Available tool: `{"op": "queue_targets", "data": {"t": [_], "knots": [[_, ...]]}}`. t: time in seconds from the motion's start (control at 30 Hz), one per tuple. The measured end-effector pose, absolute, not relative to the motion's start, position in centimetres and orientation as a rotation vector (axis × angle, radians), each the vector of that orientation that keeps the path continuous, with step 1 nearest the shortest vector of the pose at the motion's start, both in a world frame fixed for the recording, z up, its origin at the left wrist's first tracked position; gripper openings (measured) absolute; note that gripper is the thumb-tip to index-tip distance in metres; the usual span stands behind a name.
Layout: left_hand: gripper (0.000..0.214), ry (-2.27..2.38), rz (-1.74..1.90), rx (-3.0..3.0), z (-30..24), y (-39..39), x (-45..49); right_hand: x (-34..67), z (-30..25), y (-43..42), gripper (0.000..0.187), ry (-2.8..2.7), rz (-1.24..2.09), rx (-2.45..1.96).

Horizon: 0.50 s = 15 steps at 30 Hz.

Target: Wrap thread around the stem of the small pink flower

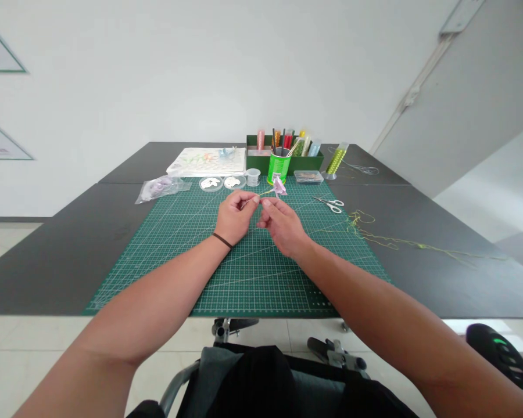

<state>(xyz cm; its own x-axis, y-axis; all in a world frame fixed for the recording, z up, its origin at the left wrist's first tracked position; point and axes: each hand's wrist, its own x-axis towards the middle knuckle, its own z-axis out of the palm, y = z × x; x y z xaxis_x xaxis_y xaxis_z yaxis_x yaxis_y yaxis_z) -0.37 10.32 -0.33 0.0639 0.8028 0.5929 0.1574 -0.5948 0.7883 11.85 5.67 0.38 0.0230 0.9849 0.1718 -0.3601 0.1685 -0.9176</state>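
Over the green cutting mat (169, 267), my left hand (236, 216) and my right hand (283, 225) meet with their fingertips close together. My left hand pinches the thin yellow-green stem of a pale purple flower (279, 186), whose head points away to the right. The fingertips of my right hand are pressed together beside my left thumb; whatever lies between them is too small to make out. Scissors (331, 204) lie to the right of my hands. Loose yellow-green thread (387, 239) trails from the mat onto the table at the right.
Beyond my hands stand a green can of tools (279, 168), a green box of thread spools (253, 142), a spool (336, 161) and a clear case (308, 177). Left of these are small dishes (211, 184), a plastic bag (161, 187) and a white board (192, 161).
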Motion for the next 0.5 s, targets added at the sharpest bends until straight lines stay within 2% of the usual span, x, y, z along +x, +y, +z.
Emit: {"op": "queue_targets", "data": {"t": [0.5], "knots": [[0.012, 0.948, 1.629, 2.121, 0.13, 9.52, -0.25, 11.90, 1.18, 5.79, 0.027, -0.750, 1.356, -0.837]]}}
